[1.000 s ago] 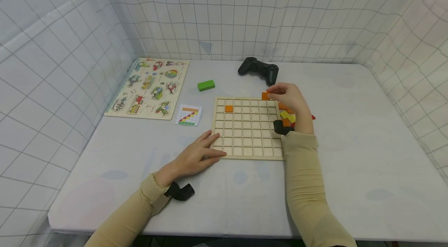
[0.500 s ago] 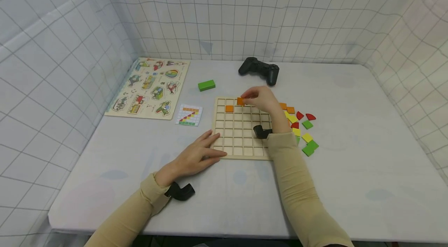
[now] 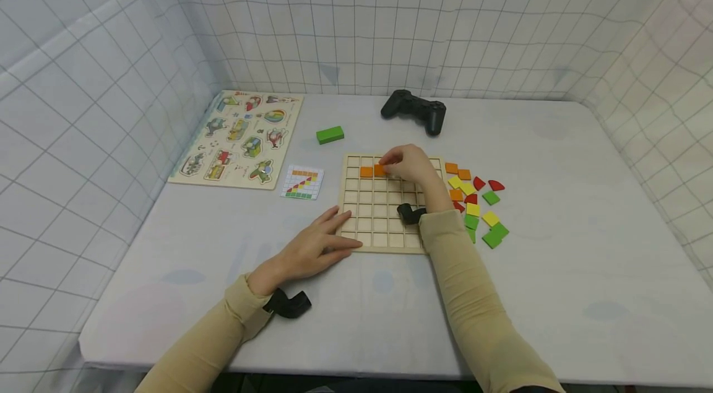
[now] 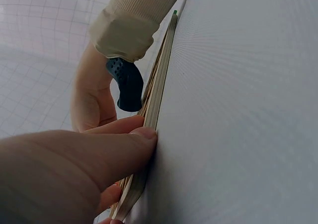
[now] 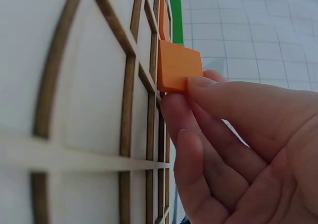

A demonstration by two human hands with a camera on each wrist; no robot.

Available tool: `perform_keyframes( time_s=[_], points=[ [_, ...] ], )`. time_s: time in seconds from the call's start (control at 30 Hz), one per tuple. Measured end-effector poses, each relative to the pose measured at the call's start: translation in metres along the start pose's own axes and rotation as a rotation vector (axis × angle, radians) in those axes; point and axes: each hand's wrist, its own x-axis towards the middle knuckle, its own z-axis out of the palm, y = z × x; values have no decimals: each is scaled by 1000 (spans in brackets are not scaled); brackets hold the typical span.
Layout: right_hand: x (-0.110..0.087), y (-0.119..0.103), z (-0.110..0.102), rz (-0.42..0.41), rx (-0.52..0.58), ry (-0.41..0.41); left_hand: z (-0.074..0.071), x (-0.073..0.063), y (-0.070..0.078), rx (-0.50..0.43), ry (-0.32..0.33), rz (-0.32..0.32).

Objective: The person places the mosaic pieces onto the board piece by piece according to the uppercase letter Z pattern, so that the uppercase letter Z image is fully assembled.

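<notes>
My right hand (image 3: 409,165) pinches an orange square tile (image 5: 178,66) between thumb and fingers, one edge of it at the grid of the wooden board (image 3: 394,252). In the head view this tile is right beside another orange tile (image 3: 366,172) that lies in a cell of the second row. My left hand (image 3: 308,249) rests at the board's lower left corner, fingers extended over the frame; in the left wrist view its thumb (image 4: 144,134) lies along the board's side edge.
Loose orange, yellow, red and green pieces (image 3: 472,210) lie right of the board. A patterned card (image 3: 301,183) and a picture puzzle board (image 3: 236,139) are to the left. Behind stand a green block (image 3: 330,135) and a black game controller (image 3: 413,111).
My right hand has carried the orange tile leftward across the board's top, then slightly down beside the other orange tile. The left hand has stayed in place.
</notes>
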Motion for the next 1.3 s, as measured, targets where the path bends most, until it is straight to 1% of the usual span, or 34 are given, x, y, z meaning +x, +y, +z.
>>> perform_keyframes(
  time_s=[0.17, 0.3, 0.43, 0.67, 0.87, 1.07, 1.23, 1.3],
  points=[
    [0, 2, -1, 10, 17, -8, 0, 0, 0, 5, 0, -2],
    [1, 6, -6, 6, 43, 3, -1, 0, 1, 6, 0, -1],
    [-1, 11, -14, -5, 65, 40, -1, 1, 2, 9, -1, 2],
    [-11, 18, -32, -17, 136, 95, -1, 0, 1, 8, -1, 7],
    [-18, 28, -44, 12, 209, 156, 0, 0, 1, 7, 4, 8],
    [-24, 38, -54, 54, 259, 193, 0, -1, 1, 7, 5, 10],
    [-29, 45, -58, 78, 332, 219, 0, -1, 1, 6, 6, 7],
    [-31, 48, -60, 88, 338, 225, 0, -1, 1, 5, 4, 6]
  ],
)
